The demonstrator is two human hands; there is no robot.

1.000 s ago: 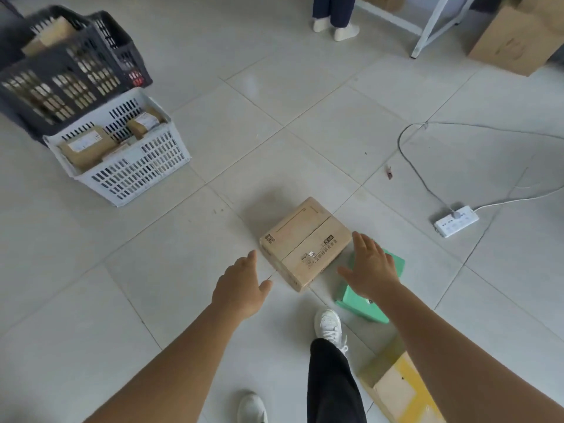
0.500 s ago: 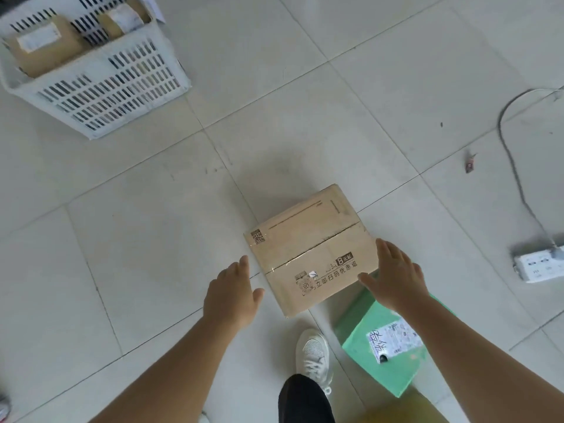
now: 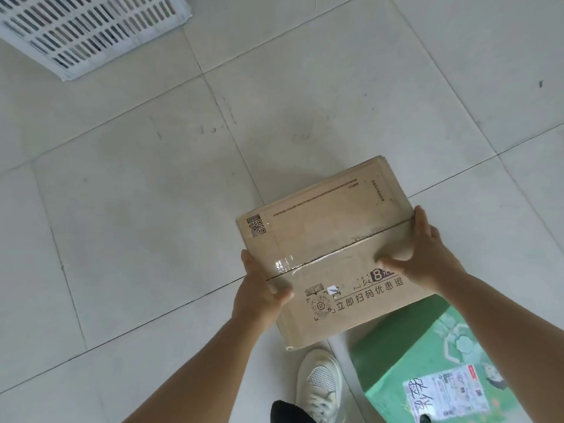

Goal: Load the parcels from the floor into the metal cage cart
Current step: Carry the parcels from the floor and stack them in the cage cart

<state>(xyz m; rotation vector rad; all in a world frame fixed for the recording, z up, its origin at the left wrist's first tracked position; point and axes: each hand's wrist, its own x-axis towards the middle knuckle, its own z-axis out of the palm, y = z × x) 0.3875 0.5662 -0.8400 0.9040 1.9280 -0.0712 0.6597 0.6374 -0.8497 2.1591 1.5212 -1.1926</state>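
Pale tiled floor (image 3: pixel 137 239) fills the view, its grout lines running diagonally; a white slatted plastic basket (image 3: pixel 85 35) sits at the upper left corner, well apart from the work area; its contents are out of frame

One brown cardboard parcel (image 3: pixel 329 245) lies between both hands, its top flaps closed with clear tape along the centre seam and printed with black characters and two QR codes; whether its base is resting on the floor or just raised cannot be told

Left hand (image 3: pixel 259 294) is pressed against the parcel's left side at the seam; its thumb lies over the top face near the edge, while the fingers wrap down the side, out of sight

Right hand (image 3: pixel 427 254) is set against the right side; the thumb is stretched across the top face toward the printed text, and the fingers (image 3: pixel 422 218) lie pressed together along the right edge

A green parcel (image 3: pixel 427 361) with a white shipping label lies just beside the brown one, at its near right corner; a white shoe (image 3: pixel 320 383) stands just below the brown parcel's near edge
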